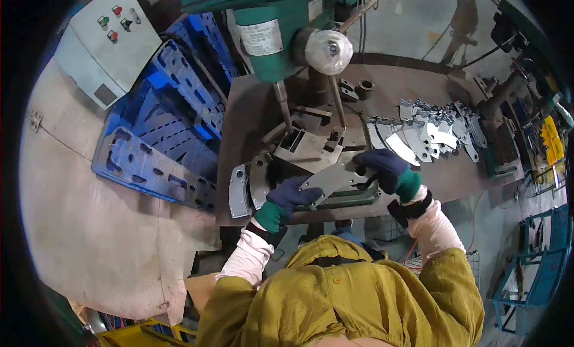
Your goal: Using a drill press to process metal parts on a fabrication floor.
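Note:
A flat grey metal plate [329,180] with small holes is held level between my gloved hands. My left hand [292,195] is closed on its lower left end, and my right hand [385,169] grips its right end; the glove hides that end. Just beyond the plate sits a steel fixture block [307,152] on the drill press table. A drill bit [283,104] comes down at the block's back left. To the left of my left hand, curved metal plates [240,190] lie on the bench.
The green drill press head [260,54] hangs above the workbench [248,116], its lever [360,12] reaching up right. Many loose metal plates [433,134] are piled at right. Left stand a blue plastic pallet [158,167] and a grey control box [107,45]. A blue rack [541,251] stands far right.

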`<state>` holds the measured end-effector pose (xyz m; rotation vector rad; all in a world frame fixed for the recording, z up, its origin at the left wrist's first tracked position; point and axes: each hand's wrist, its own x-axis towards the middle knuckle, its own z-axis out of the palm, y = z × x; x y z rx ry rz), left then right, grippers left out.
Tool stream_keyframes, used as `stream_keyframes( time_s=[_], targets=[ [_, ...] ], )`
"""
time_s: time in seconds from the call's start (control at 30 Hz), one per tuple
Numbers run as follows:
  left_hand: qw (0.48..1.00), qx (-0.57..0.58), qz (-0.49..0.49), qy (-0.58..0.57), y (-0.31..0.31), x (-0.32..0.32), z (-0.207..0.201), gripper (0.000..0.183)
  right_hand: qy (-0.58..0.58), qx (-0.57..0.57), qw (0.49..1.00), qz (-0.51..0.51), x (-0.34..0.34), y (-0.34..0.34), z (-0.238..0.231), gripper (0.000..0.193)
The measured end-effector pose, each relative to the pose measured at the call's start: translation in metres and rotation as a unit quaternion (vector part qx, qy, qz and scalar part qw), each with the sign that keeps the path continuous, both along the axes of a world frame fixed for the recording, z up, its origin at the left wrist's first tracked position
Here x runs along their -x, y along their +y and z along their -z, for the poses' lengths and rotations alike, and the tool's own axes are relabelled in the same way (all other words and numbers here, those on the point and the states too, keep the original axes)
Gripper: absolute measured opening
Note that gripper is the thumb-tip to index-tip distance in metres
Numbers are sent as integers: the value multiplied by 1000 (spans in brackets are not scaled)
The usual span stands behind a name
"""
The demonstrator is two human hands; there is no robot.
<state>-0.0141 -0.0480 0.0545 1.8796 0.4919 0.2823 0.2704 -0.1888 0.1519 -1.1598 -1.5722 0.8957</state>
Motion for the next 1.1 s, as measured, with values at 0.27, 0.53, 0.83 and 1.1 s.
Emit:
stream_keyframes(
  time_s=[0.27,0.53,0.83,1.1],
  targets=[
    [970,122,-156,-140,-7,52,75,49,155,81,984,-29,42,59,-64,47],
    [901,172,-362,-168,-2,5,76,32,569,128,793,-177,77,80,-168,57],
    [766,404,-478,-148,36,-27,76,33,590,254,712,-284,77,91,-191,67],
    [796,431,-406,-122,46,-17,69,34,645,283,659,-261,68,94,-180,58]
  ],
)
